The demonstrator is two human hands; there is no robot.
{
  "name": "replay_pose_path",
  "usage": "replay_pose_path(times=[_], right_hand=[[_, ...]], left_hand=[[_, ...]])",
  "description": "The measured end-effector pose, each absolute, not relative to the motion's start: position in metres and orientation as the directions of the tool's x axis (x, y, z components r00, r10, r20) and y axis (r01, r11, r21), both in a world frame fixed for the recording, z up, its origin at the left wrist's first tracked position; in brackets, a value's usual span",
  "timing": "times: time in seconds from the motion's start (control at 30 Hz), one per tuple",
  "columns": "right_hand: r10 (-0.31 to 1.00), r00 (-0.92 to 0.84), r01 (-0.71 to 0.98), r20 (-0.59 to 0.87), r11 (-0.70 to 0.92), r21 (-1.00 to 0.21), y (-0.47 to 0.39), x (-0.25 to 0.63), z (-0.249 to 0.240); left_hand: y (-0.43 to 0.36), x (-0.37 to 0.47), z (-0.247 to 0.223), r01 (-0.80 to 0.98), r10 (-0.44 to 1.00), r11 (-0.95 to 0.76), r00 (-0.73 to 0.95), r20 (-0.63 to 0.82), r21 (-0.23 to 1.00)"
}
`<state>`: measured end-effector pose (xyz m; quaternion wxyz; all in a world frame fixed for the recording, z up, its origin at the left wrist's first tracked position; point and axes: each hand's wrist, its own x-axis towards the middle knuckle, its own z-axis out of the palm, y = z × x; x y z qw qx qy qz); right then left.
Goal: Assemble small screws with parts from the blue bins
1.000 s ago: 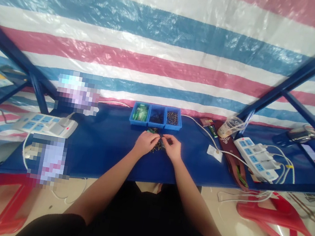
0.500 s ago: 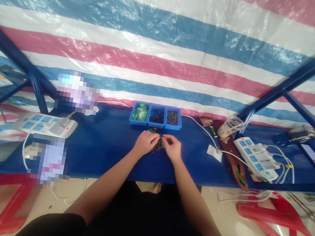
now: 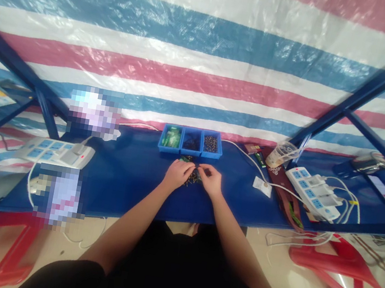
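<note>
My left hand (image 3: pixel 179 173) and my right hand (image 3: pixel 210 179) meet at the middle of the blue table, fingertips pinched close together. What lies between the fingers is too small to make out. Beneath and between them spreads a pile of small dark and brass-coloured parts (image 3: pixel 191 179), partly covered by the hands. Just beyond, three joined blue bins stand in a row: the left bin (image 3: pixel 168 150) holds green pieces, the middle bin (image 3: pixel 190 153) dark pieces, and the right bin (image 3: pixel 210 155) many small metallic pieces.
On the right of the blue table (image 3: pixel 233 206) are a power strip (image 3: pixel 312 192) with cables, a plastic cup (image 3: pixel 280 154), a brown strap-like item (image 3: pixel 285 197) and a small white packet (image 3: pixel 262 186). Another power strip (image 3: pixel 57 152) lies left. Red stools (image 3: pixel 342 267) stand below.
Both hands stay in the same place over the pile, with only slight finger movement. The bins and other things on the table have not moved.
</note>
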<state>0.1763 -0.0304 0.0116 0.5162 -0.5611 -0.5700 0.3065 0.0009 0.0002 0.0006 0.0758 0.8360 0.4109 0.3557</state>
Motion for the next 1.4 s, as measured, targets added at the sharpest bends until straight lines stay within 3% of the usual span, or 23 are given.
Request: replay_pose_path(times=[0.43,0.63,0.77,0.87,0.97,1.13,1.27,1.4], right_hand=[[0.957,0.163,0.305,0.24,0.182,-0.935,-0.032,0.176,0.012],[0.932,0.237,0.355,0.273,0.179,-0.917,-0.013,0.17,0.018],[0.931,0.274,0.232,0.24,0.178,-0.956,0.021,0.159,0.029],[0.968,0.171,0.152,0.182,0.156,-0.976,0.036,0.154,0.033],[0.965,0.159,0.298,0.209,0.155,-0.942,0.034,0.158,0.028],[0.956,0.035,0.649,0.29,0.199,-0.734,0.019,0.176,0.012],[0.96,-0.01,0.703,0.281,0.207,-0.68,0.018,0.175,0.01],[0.986,0.026,0.757,0.162,0.087,-0.648,0.019,0.159,0.02]], left_hand=[[-0.002,0.002,0.007,0.648,0.757,-0.636,0.418,0.501,0.419],[0.001,0.001,0.0,0.663,0.759,-0.608,0.324,0.565,0.436],[0.002,0.002,-0.002,0.684,0.757,-0.6,0.318,0.57,0.415],[0.002,0.002,-0.002,0.698,0.755,-0.597,0.321,0.572,0.395],[0.002,0.002,-0.002,0.709,0.759,-0.586,0.31,0.572,0.394],[0.003,0.001,-0.002,0.72,0.758,-0.575,0.288,0.585,0.389],[0.004,0.002,-0.002,0.746,0.747,-0.55,0.24,0.62,0.374],[0.004,0.002,-0.001,0.797,0.768,-0.447,0.108,0.632,0.406]])
